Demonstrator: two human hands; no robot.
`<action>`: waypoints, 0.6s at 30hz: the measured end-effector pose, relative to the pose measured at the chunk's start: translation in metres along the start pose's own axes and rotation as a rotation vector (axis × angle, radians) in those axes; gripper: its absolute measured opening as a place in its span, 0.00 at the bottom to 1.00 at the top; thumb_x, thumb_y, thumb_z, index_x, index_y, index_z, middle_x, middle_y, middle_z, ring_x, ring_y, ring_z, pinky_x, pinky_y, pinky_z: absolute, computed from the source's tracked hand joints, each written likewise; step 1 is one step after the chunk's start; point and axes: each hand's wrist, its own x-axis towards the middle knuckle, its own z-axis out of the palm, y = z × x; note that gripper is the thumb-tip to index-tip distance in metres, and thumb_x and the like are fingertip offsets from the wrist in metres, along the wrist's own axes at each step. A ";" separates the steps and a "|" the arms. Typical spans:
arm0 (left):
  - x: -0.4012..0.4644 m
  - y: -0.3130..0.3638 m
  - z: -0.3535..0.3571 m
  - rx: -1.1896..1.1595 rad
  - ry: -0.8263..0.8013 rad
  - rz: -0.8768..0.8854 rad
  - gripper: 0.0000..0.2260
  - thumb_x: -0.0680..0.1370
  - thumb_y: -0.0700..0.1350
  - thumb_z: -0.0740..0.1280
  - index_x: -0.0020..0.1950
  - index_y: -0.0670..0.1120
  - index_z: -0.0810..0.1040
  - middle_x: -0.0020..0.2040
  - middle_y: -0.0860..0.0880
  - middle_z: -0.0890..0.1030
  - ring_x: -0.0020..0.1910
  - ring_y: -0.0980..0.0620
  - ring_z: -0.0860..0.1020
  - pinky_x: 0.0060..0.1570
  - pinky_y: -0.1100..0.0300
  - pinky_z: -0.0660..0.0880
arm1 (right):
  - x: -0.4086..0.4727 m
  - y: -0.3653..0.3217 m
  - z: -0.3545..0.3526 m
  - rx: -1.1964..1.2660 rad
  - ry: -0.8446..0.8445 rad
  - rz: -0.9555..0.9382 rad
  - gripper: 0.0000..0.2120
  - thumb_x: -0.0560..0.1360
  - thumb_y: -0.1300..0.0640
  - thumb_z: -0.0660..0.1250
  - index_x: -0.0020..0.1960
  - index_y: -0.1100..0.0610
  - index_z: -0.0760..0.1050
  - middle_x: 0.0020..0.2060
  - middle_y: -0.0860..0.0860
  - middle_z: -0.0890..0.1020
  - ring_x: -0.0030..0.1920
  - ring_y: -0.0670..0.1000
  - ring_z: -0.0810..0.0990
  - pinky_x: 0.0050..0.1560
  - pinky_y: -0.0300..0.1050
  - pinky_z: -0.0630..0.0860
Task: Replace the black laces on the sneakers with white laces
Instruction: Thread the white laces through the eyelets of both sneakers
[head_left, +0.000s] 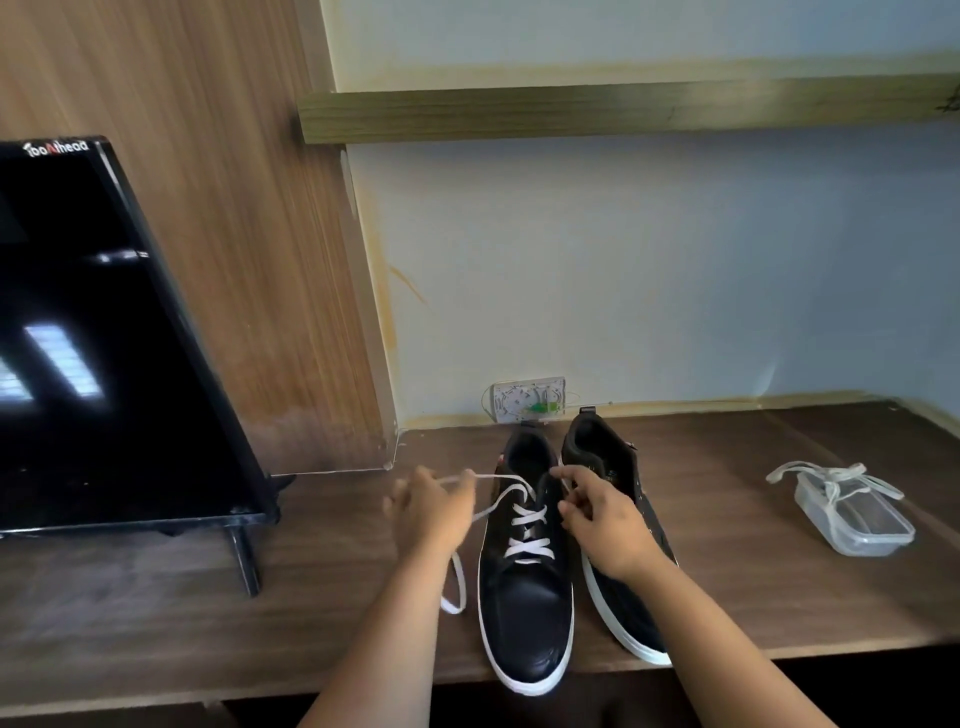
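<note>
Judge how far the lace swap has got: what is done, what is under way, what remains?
Done: the left black leather sneaker carries white crossings up its lower eyelets. Under way: the left hand pulls the flat white lace sideways while the right hand works at its top eyelets. Left: the right black sneaker shows no lace, and a spare white lace lies on the clear plastic container.

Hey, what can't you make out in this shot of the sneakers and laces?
Head view only:
- Right sneaker: eyelets and any lace hidden by the right hand.
- Left hand: fingertip grip on the white lace is blurred.
- Container: second lace's length unclear.
</note>
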 end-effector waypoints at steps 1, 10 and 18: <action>-0.004 -0.001 0.002 0.183 0.013 0.132 0.23 0.76 0.58 0.65 0.67 0.49 0.70 0.65 0.45 0.68 0.66 0.43 0.66 0.63 0.51 0.66 | 0.002 -0.001 0.001 0.013 -0.007 -0.015 0.19 0.78 0.62 0.62 0.67 0.47 0.71 0.44 0.47 0.78 0.46 0.47 0.78 0.54 0.44 0.76; -0.015 0.006 0.033 0.300 -0.170 0.753 0.10 0.81 0.51 0.59 0.58 0.50 0.75 0.59 0.50 0.69 0.55 0.48 0.69 0.50 0.54 0.71 | 0.020 -0.010 0.009 -0.164 -0.108 0.001 0.15 0.82 0.56 0.57 0.67 0.49 0.71 0.60 0.54 0.64 0.50 0.49 0.71 0.55 0.34 0.64; 0.004 0.002 0.020 0.173 -0.291 0.629 0.03 0.81 0.48 0.60 0.49 0.52 0.71 0.49 0.52 0.67 0.47 0.47 0.75 0.50 0.51 0.78 | 0.026 -0.008 0.002 -0.222 -0.140 0.035 0.10 0.82 0.54 0.56 0.62 0.51 0.71 0.58 0.55 0.66 0.57 0.54 0.72 0.58 0.37 0.64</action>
